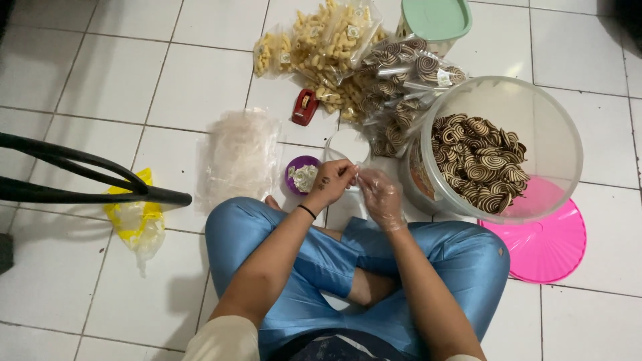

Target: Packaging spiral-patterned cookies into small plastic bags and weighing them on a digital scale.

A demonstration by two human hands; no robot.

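Both hands meet above the crossed legs in the head view. Left hand, bare and bent at the wrist, pinches the mouth of a clear plastic bag held over the tiled floor. Right hand, in a thin plastic glove, pinches the same edge. Whatever the bag holds cannot be made out.

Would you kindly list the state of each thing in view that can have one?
Large clear tub: lid off, tilted, part full of spiral cookies.
Pink lid: off, lying on the floor.
Green-lidded container: closed.
Small clear bag: empty, held by both hands.
Left hand: bare.
Right hand: in a clear glove.
Purple bowl: holds paper slips.
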